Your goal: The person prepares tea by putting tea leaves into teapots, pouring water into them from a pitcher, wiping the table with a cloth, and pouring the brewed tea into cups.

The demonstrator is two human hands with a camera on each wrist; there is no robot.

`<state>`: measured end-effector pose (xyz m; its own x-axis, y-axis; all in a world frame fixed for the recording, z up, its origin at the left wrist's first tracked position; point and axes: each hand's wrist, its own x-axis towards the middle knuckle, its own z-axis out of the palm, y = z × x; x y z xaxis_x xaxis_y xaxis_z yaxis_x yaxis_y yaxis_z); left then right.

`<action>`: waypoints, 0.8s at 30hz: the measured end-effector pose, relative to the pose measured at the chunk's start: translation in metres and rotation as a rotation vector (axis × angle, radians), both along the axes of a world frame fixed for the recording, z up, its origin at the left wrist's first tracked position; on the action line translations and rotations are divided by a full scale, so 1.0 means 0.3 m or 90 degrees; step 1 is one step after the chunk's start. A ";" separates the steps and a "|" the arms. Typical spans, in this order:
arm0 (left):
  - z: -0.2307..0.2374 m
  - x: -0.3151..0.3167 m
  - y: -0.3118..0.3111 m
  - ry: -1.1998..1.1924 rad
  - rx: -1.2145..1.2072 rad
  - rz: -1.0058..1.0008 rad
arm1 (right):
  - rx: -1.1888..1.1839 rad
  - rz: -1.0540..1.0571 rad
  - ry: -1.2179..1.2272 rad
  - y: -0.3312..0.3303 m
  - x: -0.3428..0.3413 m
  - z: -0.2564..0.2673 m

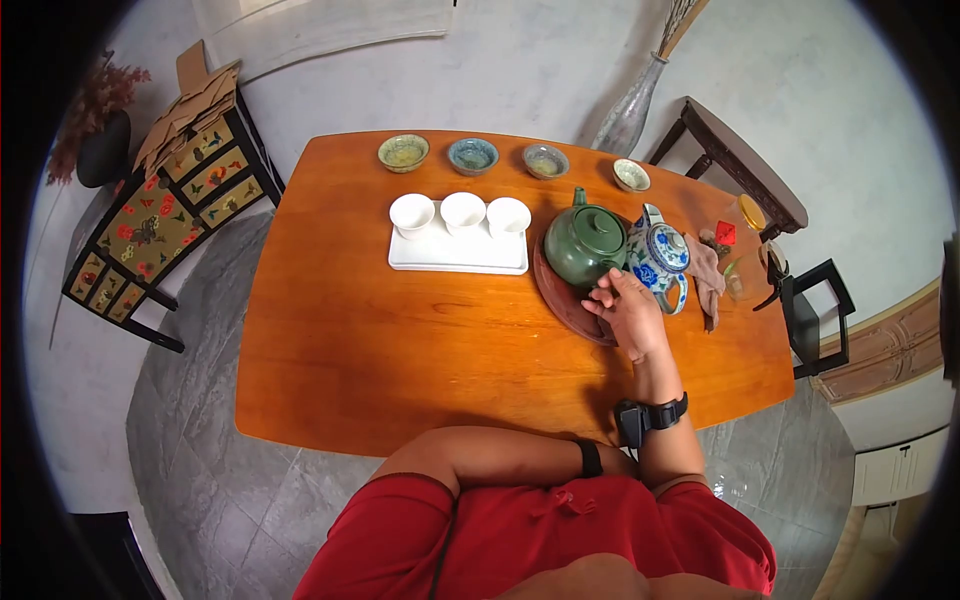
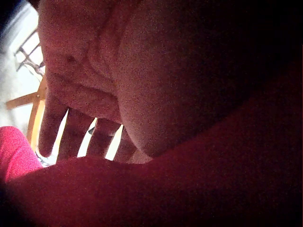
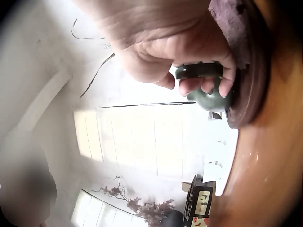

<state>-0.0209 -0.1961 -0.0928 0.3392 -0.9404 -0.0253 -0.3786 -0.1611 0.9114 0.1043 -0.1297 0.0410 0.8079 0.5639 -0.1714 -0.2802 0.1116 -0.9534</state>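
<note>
A big orange wooden desk (image 1: pixel 400 340) was seen with rounded corners. On its right half, a dark red round tray (image 1: pixel 562 307) was set, and just to its left a long white tray (image 1: pixel 458 254).

The green teapot (image 1: pixel 578 250) was stood upright on the round tray, with its spout (image 1: pixel 579 196) turned away from the person. It was judged to be hard, smooth and a bit heavy, more so if filled, and easy to chip. The handle (image 3: pixel 199 70) was thought the best place for a hold, with the loose-looking lid (image 1: pixel 600 228) watched for slipping. A blue and white teapot (image 1: pixel 655 262) was placed close by on the right.

The right hand (image 1: pixel 632 310) was held at the handle, its fingers curled round it; how tightly could not be told. The left hand (image 2: pixel 85 56) was tucked by red cloth (image 2: pixel 142 194), its fingers held out straight, with nothing seen in them. Four bowls (image 1: pixel 472 156) were lined up along the far edge, and three white cups (image 1: pixel 463 213) were stood on the white tray.

Little room was left beside the blue and white teapot. More was found at the near left, in front of the white tray, before the desk's near edge.
</note>
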 end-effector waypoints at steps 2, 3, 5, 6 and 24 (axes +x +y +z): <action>-0.018 -0.004 0.003 0.043 -0.034 0.018 | 0.055 0.005 0.033 0.008 0.009 -0.026; 0.009 -0.011 0.026 0.036 -0.019 0.029 | 0.065 -0.019 0.012 0.017 0.008 -0.034; 0.039 -0.017 0.044 0.029 -0.005 0.044 | 0.058 -0.090 -0.014 0.029 0.000 -0.042; 0.042 -0.017 0.044 0.024 0.006 0.034 | 0.057 -0.086 -0.013 0.025 0.001 -0.041; -0.091 -0.016 -0.036 -0.014 -0.160 0.095 | 0.013 -0.072 -0.106 0.034 -0.012 0.019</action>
<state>-0.0257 -0.2069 -0.1200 0.4727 -0.8557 0.2106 -0.3878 0.0127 0.9217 0.1006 -0.1195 0.0465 0.8826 0.4697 -0.0191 -0.1029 0.1535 -0.9828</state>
